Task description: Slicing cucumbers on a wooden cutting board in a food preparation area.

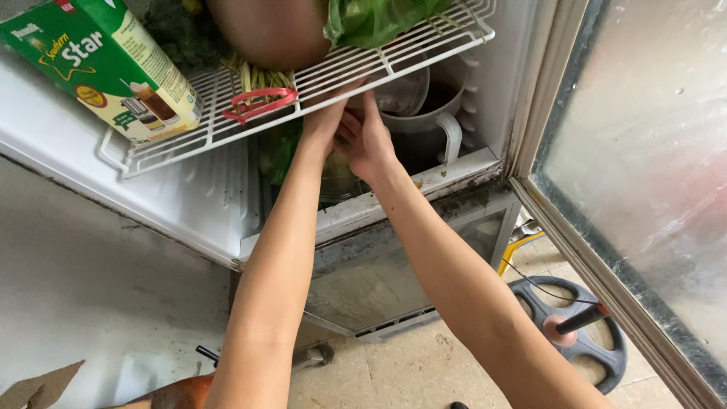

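I am looking into an open fridge. Both my arms reach in under a white wire shelf (pixel 227 129). My left hand (pixel 322 125) and my right hand (pixel 369 142) meet just below the shelf's front edge, fingers touching each other. Right below them sits a pale, translucent container (pixel 339 182) with leafy greens (pixel 284 155) beside it. The shelf and the hands themselves hide the fingertips, so I cannot tell whether either hand grips anything. A white jug with a handle (pixel 435 129) stands just right of my right hand.
On the wire shelf lie a green drink carton (pixel 113 68), a brown round pot (pixel 265 30), a green bag of leaves (pixel 371 19) and a red band (pixel 261 102). A clear drawer (pixel 379 273) sits below. A frosted glass panel (pixel 651 151) stands right; a dark wheel-shaped base (pixel 583 333) lies on the floor.
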